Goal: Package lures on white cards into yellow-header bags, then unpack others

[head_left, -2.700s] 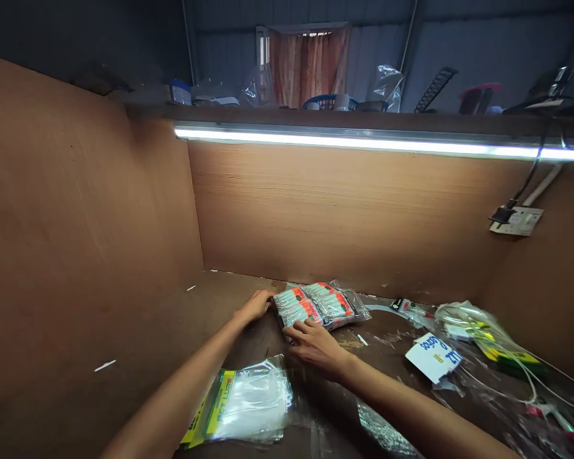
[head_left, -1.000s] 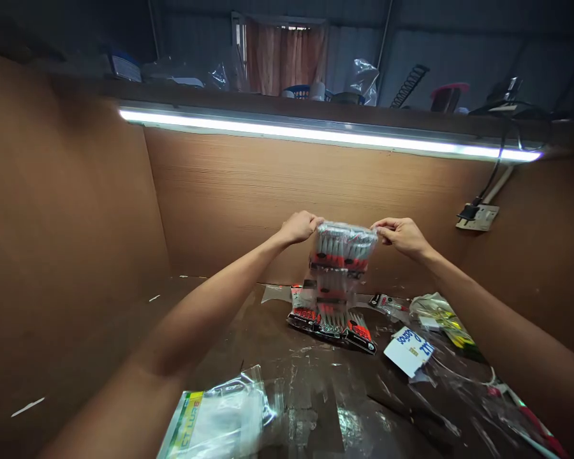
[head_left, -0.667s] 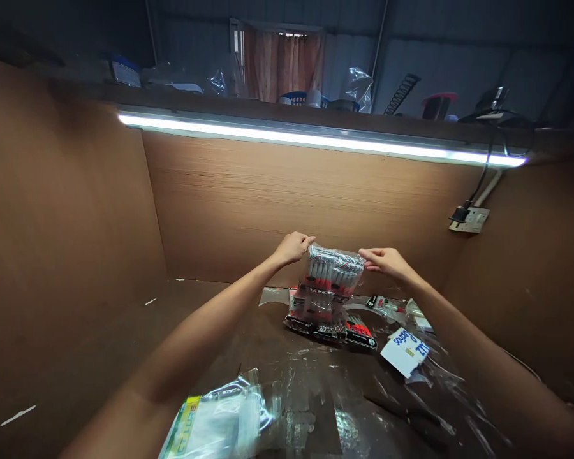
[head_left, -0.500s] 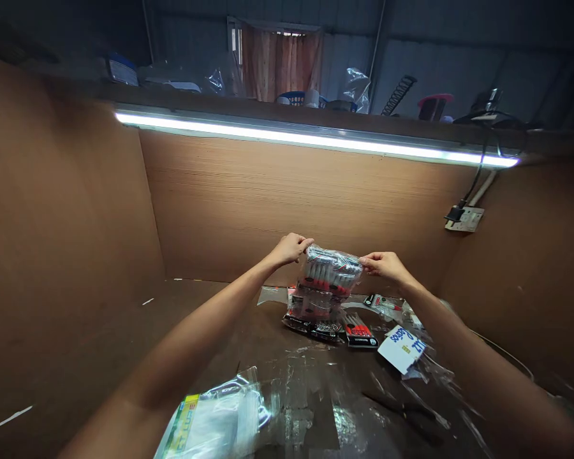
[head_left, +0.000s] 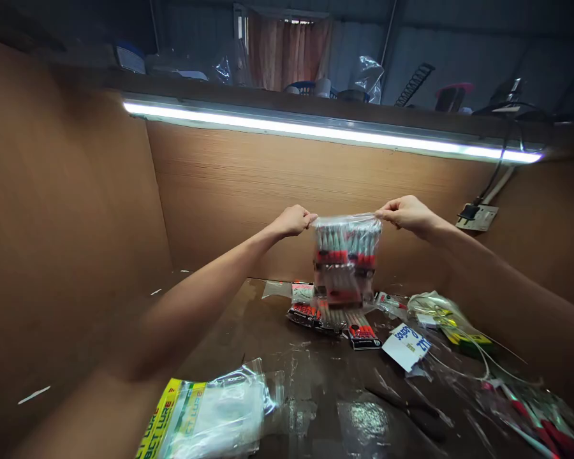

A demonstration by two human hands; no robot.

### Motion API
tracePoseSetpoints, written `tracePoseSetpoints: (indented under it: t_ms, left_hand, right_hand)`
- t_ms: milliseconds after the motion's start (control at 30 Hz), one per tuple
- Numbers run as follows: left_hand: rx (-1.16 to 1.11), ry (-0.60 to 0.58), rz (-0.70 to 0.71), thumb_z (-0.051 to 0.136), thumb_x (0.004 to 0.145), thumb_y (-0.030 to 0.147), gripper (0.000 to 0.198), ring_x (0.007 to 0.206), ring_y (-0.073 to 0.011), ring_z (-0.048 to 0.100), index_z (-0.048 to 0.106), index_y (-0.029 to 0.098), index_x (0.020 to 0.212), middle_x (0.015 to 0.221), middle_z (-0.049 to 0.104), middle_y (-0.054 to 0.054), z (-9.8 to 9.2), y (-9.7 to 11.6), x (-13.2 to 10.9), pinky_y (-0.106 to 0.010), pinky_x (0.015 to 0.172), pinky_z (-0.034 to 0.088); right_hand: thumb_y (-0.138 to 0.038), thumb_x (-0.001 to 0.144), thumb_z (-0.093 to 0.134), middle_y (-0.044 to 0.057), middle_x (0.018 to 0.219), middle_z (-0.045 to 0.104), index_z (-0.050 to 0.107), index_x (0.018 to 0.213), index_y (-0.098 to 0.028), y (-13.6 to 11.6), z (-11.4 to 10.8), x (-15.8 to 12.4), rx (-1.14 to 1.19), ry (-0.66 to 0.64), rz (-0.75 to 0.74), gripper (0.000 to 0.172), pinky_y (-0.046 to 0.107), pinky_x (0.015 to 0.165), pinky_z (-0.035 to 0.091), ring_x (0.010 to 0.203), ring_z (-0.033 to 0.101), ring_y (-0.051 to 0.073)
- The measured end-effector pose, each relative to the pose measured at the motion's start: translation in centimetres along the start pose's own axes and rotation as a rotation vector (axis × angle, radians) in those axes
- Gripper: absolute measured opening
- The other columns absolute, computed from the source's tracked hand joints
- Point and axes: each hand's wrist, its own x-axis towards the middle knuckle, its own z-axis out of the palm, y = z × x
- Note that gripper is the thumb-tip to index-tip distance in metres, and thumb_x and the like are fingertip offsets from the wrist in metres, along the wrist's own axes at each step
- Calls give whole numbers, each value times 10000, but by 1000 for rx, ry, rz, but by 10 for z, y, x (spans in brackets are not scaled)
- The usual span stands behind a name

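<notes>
A clear plastic bag hangs above the table, filled with several small packets that have red and black labels and pale, slim pieces inside. Its top left corner is pinched by my left hand. My right hand grips the top right corner, so the upper edge is stretched between both hands. Below the bag, more red-and-black packets lie in a pile on the table, partly hidden by it. What the slim pieces are I cannot make out for certain; the bag is slightly blurred.
Clear and yellow printed bags lie at the front left. A white card with blue handwriting is right of the pile. Dark-handled pliers rest nearer. A coiled pale cord and red-and-white pieces lie rightward. A tube light spans the shelf.
Both hands have risen and spread a little further apart, lifting the bag off the pile so that it hangs upright with its top edge taut. The camera view has shifted slightly.
</notes>
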Motion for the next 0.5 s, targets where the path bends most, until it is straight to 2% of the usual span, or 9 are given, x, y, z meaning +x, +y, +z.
tracePoseSetpoints:
  t_ms: [133, 267, 400, 500]
  left_hand:
    - [16, 9, -11, 573, 869, 403, 404, 456, -118, 390, 604, 176, 537, 425, 446, 33, 4, 2, -3, -272, 521, 235]
    - [2, 42, 8, 549, 893, 424, 430, 473, -120, 385, 588, 176, 544, 435, 441, 33, 4, 8, 0, -271, 537, 243]
    - [-11, 65, 0, 570, 889, 401, 431, 475, -120, 369, 568, 173, 524, 417, 403, 39, 0, 11, 5, -277, 556, 241]
    - [-15, 83, -13, 545, 907, 392, 439, 475, -118, 353, 564, 172, 528, 420, 381, 42, -5, 10, 4, -280, 561, 237]
  right_hand:
    - [-355, 731, 780, -11, 507, 553, 695, 650, -156, 4, 5, -12, -2, 3, 8, 231, 216, 393, 313, 439, 422, 83]
    - [-359, 748, 770, 3, 543, 585, 693, 653, -157, 9, 3, -15, 62, 75, -11, 235, 210, 408, 348, 451, 446, 82]
    - [-350, 738, 785, 7, 511, 572, 685, 621, -164, 10, 3, -16, 91, 54, -4, 242, 219, 398, 359, 430, 445, 87]
    - [-357, 750, 783, 8, 498, 562, 684, 614, -168, 7, 6, -15, 119, 98, -36, 253, 225, 400, 371, 427, 442, 87]
